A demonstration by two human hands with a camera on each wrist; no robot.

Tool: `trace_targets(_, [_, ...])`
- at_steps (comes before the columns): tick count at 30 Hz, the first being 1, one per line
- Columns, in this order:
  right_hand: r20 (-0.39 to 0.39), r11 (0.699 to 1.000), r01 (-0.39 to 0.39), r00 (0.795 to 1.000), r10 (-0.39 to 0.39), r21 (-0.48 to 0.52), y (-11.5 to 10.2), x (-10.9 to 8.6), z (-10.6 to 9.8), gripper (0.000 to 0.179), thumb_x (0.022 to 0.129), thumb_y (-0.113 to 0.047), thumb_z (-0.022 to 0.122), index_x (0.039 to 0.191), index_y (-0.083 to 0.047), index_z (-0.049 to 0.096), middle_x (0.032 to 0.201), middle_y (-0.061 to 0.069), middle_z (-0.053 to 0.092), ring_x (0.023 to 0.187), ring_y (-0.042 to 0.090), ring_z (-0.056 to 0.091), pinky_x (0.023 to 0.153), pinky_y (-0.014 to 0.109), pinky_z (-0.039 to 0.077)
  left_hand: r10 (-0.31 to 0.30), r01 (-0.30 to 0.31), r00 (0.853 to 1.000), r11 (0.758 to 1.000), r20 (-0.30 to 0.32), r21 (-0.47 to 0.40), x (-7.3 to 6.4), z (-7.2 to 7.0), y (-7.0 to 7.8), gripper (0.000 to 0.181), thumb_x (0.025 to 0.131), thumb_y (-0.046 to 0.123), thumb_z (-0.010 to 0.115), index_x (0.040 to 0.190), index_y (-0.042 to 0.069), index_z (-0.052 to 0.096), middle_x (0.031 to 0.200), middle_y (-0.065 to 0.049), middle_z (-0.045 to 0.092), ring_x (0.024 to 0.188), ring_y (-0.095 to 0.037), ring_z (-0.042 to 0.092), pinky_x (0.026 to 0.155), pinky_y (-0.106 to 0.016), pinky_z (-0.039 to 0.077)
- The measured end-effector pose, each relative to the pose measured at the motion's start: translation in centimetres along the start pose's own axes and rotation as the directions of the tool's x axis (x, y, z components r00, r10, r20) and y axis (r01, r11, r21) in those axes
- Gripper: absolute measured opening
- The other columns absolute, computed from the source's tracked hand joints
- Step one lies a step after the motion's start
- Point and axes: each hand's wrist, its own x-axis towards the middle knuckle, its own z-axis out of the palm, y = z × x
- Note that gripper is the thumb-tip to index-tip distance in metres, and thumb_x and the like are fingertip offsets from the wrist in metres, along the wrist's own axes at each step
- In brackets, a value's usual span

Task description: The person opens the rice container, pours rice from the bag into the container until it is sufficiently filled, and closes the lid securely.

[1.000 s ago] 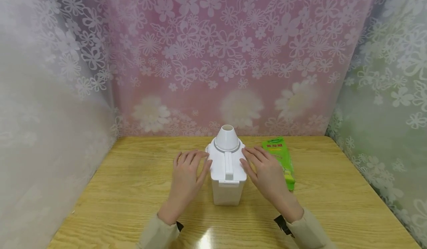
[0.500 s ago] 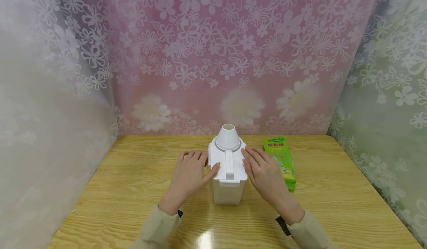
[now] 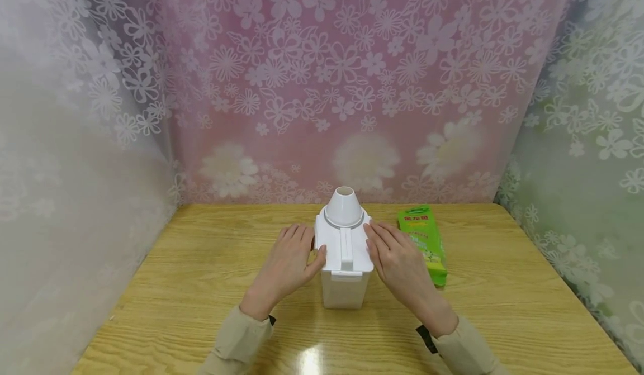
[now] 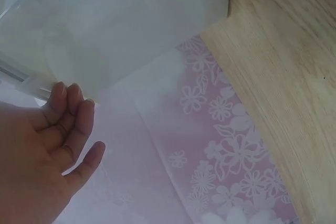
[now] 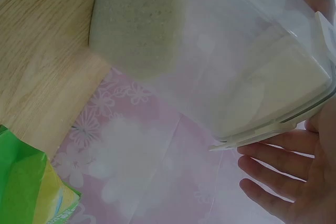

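Observation:
A translucent storage container (image 3: pixel 342 292) with a white lid (image 3: pixel 358 252) stands upright on the table. A white cone-shaped spout (image 3: pixel 344 210) rises from the lid's far end, and a ridged handle runs toward me. Grain (image 5: pixel 139 22) fills its base in the right wrist view. My left hand (image 3: pixel 288 260) holds the lid's left edge, thumb on top and fingertips curled at the side clip (image 4: pixel 37 86). My right hand (image 3: pixel 402 257) rests its fairly straight fingers along the lid's right edge. In the right wrist view they lie near a side clip (image 5: pixel 252 139) that sticks out.
A green bag (image 3: pixel 425 243) with red lettering lies to the right, just beyond my right hand. The wooden table (image 3: pixel 201 285) is bordered by a pink floral curtain (image 3: pixel 342 84) behind and pale patterned curtains on both sides.
My left hand has moved in to the lid, its thumb now on top. The left side clip, sticking out half a second ago, now lies closer to the side. The right fingers shifted slightly.

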Motion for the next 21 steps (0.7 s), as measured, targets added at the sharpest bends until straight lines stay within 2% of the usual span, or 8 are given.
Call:
trace_targets(6, [-0.009,1.0,0.002,1.0,-0.002,0.008,-0.05,-0.03,0.03,0.056,0.113,-0.031,0.029,0.123,0.006,0.069,0.118,0.022,0.071,0.107,0.038,0.067,0.091,0.05,0.055,-0.004,0.004,1.0,1.0,0.014,0.015,0.08,-0.17,0.18,0.024,0.1,0.031,0.043,0.087,0.012,0.051,0.081,-0.001,0.046,0.083,-0.022,0.05,0.089,-0.043,0.045])
trace_targets(14, [-0.035,1.0,-0.008,0.999,0.009,0.029,0.02,-0.14,0.16,0.052,0.113,-0.03,0.032,0.124,0.005,0.07,0.118,0.021,0.071,0.107,0.037,0.067,0.088,0.051,0.056,-0.07,0.075,0.995,0.995,0.069,-0.067,0.05,-0.21,0.42,0.021,0.1,0.028,0.044,0.091,0.011,0.053,0.086,0.0,0.048,0.086,-0.02,0.048,0.088,-0.04,0.044])
trace_targets(21, [-0.044,1.0,-0.006,0.999,0.008,0.028,-0.14,-0.01,0.24,0.052,0.113,-0.029,0.032,0.124,0.005,0.07,0.119,0.021,0.071,0.107,0.037,0.067,0.088,0.05,0.056,-0.09,0.095,0.995,0.99,0.052,-0.1,-0.16,-0.16,0.54,0.019,0.099,0.027,0.046,0.088,0.013,0.05,0.086,0.001,0.047,0.087,-0.021,0.049,0.089,-0.04,0.044])
